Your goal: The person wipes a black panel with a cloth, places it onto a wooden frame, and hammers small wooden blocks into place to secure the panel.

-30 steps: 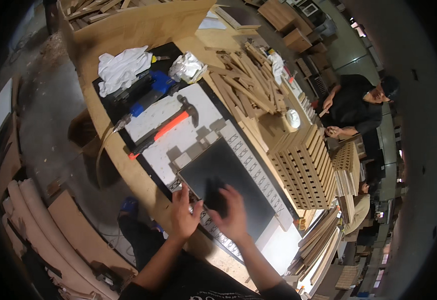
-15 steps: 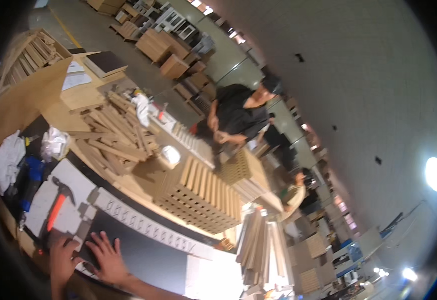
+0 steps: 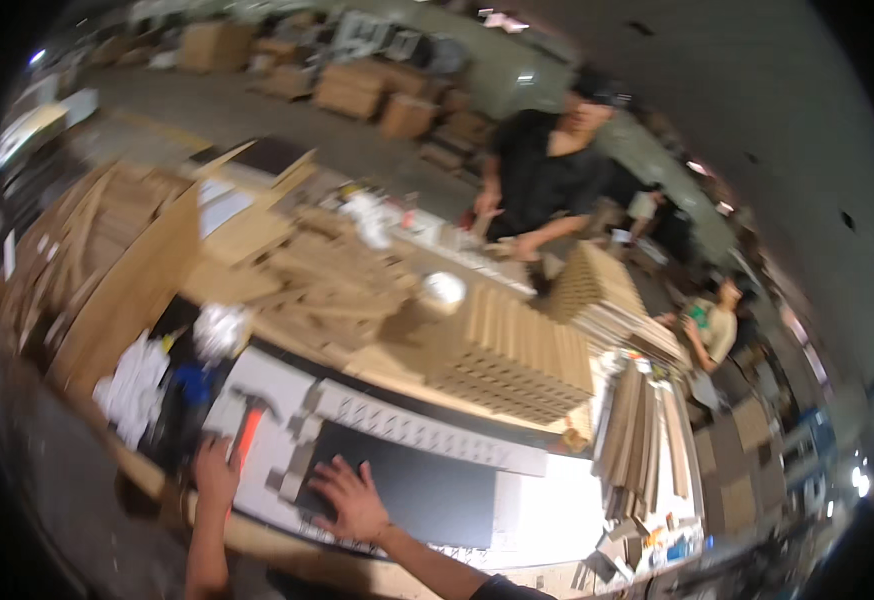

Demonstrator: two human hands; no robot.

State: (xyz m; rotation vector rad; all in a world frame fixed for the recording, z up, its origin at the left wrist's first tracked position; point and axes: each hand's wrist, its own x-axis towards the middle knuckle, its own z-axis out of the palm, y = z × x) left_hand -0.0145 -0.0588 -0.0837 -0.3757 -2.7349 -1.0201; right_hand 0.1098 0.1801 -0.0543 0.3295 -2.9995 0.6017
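Observation:
A dark rectangular panel lies flat on the white work surface in front of me. My right hand rests on its left part, open, with the fingers spread. To the left, a claw hammer with an orange handle lies with its head pointing away. My left hand is at the lower part of this handle, fingers closed round it; blur softens the detail. Along the panel's far edge runs a pale strip with a row of cut-outs. Small grey blocks sit at the panel's left end.
A stack of slotted wooden pieces stands beyond the strip. Loose wood strips lie heaped at the far left, with white cloth nearer. Long slats lean at the right. A co-worker in black stands across the table.
The view has swung left, so the scene sits further right. My left hand has left the panel's edge and reached the hammer handle. My right hand stays flat on the panel.

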